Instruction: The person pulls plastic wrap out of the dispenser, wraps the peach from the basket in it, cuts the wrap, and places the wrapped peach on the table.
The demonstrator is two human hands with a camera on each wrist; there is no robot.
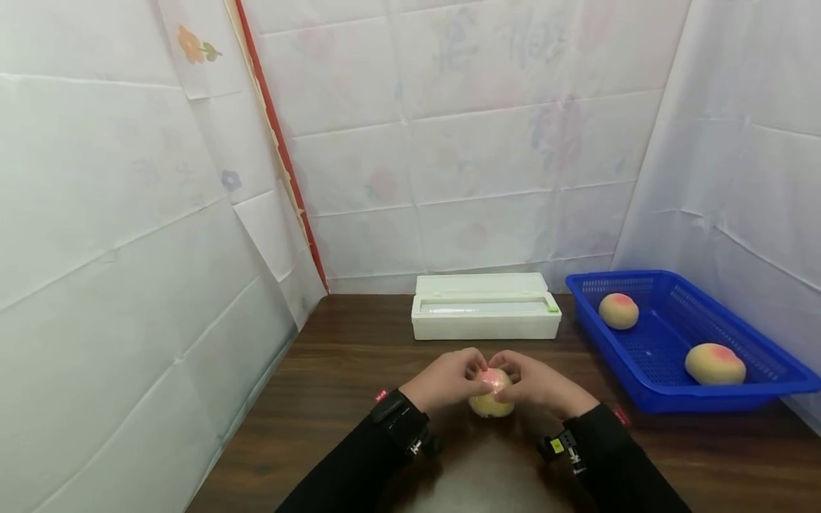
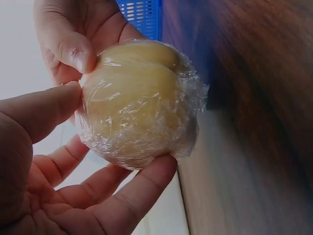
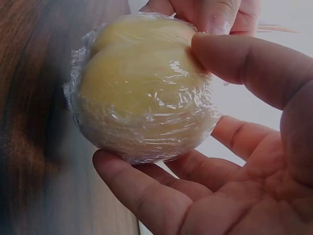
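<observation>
A yellow peach (image 1: 490, 407) with a pink top is wrapped in clear cling film (image 2: 142, 110), which lies creased and shiny over its skin. My left hand (image 1: 449, 381) holds it from the left, thumb on one side and fingers curled round the other. From the right, my right hand (image 1: 544, 385) grips the same peach between thumb and fingers. Both wrist views show the film bunched at the peach's lower end, the side away from the thumbs. Behind the hands stands a white cling film box (image 1: 485, 326), lid up, with film visible inside.
To the right, a blue plastic basket (image 1: 631, 385) holds two more peaches, one at its back left (image 1: 618, 311) and one nearer the front right (image 1: 715, 365). The dark wooden table (image 1: 333, 370) is bounded by white sheeting (image 1: 474, 142) behind and at both sides.
</observation>
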